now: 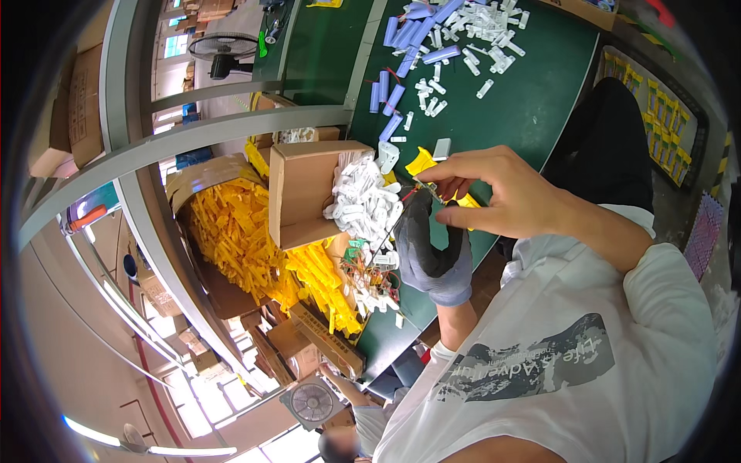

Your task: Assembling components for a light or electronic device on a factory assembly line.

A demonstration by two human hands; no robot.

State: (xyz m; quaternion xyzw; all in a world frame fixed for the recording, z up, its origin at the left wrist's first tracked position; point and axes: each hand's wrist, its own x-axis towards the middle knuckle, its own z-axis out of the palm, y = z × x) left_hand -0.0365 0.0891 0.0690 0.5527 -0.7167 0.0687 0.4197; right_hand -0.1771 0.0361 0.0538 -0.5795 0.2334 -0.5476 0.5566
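Observation:
My left hand [436, 258], in a grey and black glove, has its fingers curled and its fingertips pinched at a small wired circuit board [429, 187]. Bare, my right hand [502, 189] meets it from the other side, with thumb and fingers closing around the same small part. Thin red and black wires [407, 194] run from it toward the pile on the left; the fingers hide much of the board. Just behind the hands lie a yellow plastic holder [419, 162] and a small whitish block [441, 149] on the green table [525, 116].
A tipped cardboard box [297, 193] spills white plastic parts [363, 197]. Left of it, a large carton holds yellow parts [231, 231]. Wired boards [370, 278] lie nearby. Purple cylindrical cells [394, 100] and white pieces [490, 27] spread farther off. A tray [664, 116] stands at right.

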